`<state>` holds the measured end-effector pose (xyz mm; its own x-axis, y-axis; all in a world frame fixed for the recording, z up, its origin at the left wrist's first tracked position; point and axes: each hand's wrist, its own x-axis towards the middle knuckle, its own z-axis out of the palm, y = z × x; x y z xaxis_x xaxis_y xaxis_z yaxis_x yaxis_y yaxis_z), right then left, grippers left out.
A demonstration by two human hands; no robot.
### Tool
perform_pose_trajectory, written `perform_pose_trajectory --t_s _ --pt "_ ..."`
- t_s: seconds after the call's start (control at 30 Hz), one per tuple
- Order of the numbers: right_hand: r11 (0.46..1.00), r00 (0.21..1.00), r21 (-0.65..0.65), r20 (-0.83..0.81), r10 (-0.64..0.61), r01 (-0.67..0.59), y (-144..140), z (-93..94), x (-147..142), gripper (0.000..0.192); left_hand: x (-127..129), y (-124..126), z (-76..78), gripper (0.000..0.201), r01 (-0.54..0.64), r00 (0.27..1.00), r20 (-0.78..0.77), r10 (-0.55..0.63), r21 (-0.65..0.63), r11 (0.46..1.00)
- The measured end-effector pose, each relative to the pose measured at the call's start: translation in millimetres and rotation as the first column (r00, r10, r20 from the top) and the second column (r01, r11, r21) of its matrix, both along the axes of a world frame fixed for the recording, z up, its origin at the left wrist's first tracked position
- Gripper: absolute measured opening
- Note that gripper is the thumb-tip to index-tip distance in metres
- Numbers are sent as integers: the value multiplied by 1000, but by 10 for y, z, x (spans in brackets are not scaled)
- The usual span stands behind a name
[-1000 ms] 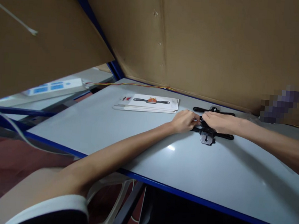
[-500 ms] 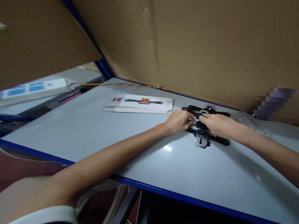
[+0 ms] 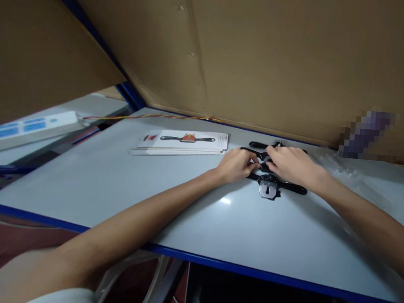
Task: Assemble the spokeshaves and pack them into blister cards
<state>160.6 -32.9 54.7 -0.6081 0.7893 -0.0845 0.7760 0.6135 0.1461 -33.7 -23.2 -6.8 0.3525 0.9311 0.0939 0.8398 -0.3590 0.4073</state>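
Over a row of black spokeshaves, my two hands work close together. My left hand (image 3: 236, 166) is closed, thumb and forefinger pinching at the middle spokeshave (image 3: 254, 153), whose body is largely covered by the fingers. From the right, my right hand (image 3: 292, 163) grips at the same tool with bent fingers, a glint of metal showing between the fingertips. Nearest me lies another spokeshave (image 3: 292, 188), its silver slotted blade (image 3: 268, 190) facing up. A further spokeshave (image 3: 258, 145) lies behind the hands, partly hidden by the right one.
Printed cards in clear sleeves (image 3: 185, 140) are stacked to the left. Crumpled clear plastic (image 3: 342, 169) lies at the right near a blurred-out purple item (image 3: 368, 133). A brown board (image 3: 284, 59) walls the back; a white power strip (image 3: 30, 127) sits beyond the table's left side.
My right hand has shifted slightly, its fingers more bent over the middle spokeshave. The left hand keeps its pinch. The whole view has moved a little.
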Motion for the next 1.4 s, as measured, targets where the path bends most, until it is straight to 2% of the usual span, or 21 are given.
perform_pose_trajectory --t_s 0.1,0.27,0.37,0.43,0.6,0.77,0.83,0.97,1.03,1.13,1.2,1.3,1.4 --pt "994 1000 -111 2 10 -10 -33 -16 -27 29 0 3 -4 21 9 1000 10 -9 4 1000" --pt "987 985 -57 -69 -155 152 -43 -105 -52 32 -9 13 -14 22 12 1000 19 -13 22 1000" --pt "989 992 -133 -106 -75 61 5 -145 -8 31 -16 13 -11 21 10 1000 18 -10 16 1000" --pt "991 987 -134 -158 -15 -6 39 -163 40 33 -22 12 -11 21 8 1000 17 -9 17 1000" --pt "993 989 -119 -143 -25 8 82 -187 117 29 -34 7 -12 21 8 1000 16 -8 21 1000" --pt "986 981 -134 -181 71 -96 103 -189 170 29 -29 -8 15 22 -11 1000 -6 11 1 1000" --pt "990 974 -105 -213 75 -99 96 -185 172 25 -24 -14 28 22 -13 1000 -10 13 2 1000" --pt "999 985 -33 -170 0 -6 92 -197 147 24 -25 -19 31 22 -13 1000 -11 13 7 1000" --pt "996 988 -66 -147 53 -63 111 -211 150 24 -29 -15 19 22 -11 1000 -10 11 9 1000" --pt "979 963 -94 -218 157 -181 139 -221 170 27 -33 -9 2 21 -5 1000 -4 5 15 1000" --pt "987 958 -79 -262 117 -142 142 -219 174 19 -33 -7 -1 21 -4 1000 2 4 18 1000" --pt "993 967 -103 -252 25 -52 140 -224 161 20 -31 -12 8 23 -6 1000 -1 6 8 1000" --pt "981 965 -124 -233 117 -149 142 -238 145 24 -29 -20 24 25 -8 1000 -10 8 -4 1000"
